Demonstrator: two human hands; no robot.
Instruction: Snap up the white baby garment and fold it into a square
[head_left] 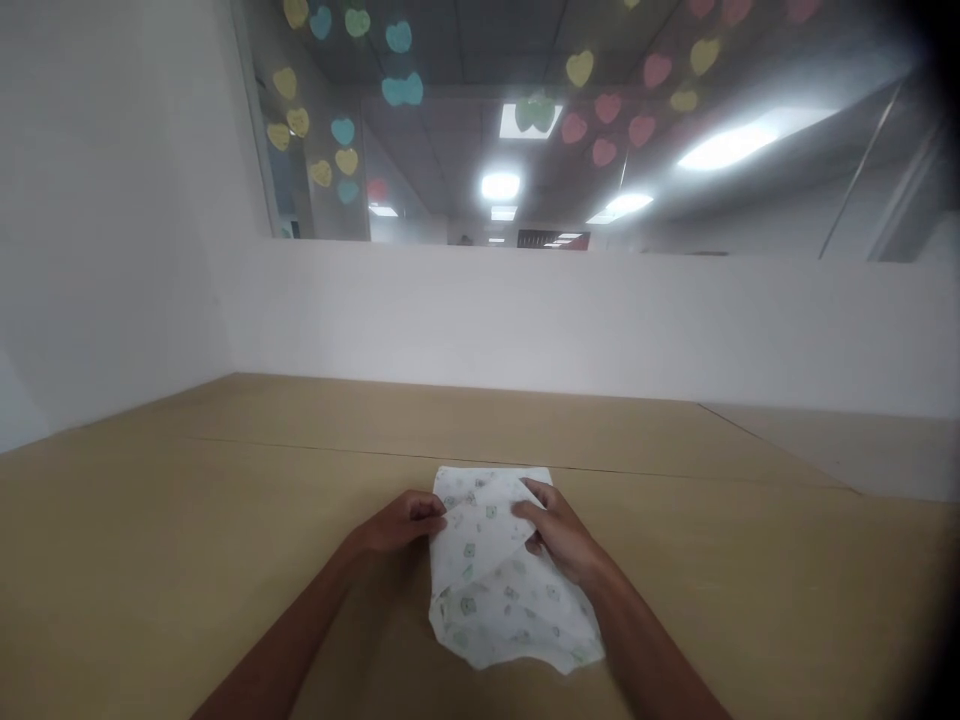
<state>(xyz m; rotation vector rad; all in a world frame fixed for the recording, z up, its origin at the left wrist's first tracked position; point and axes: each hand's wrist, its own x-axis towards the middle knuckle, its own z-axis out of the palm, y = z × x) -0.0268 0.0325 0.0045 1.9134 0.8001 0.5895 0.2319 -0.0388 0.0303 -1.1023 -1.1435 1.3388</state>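
Note:
A small white cloth with a pale printed pattern lies folded on the tan table right in front of me. My left hand pinches the cloth's left edge with curled fingers. My right hand rests on the cloth's upper right part, fingers bent and pressing a folded flap down. Both forearms reach in from the bottom of the view.
A white partition wall runs along the table's far side, with glass above it carrying several coloured heart stickers. A seam crosses the table behind the cloth. A lighter tabletop section sits at the far right.

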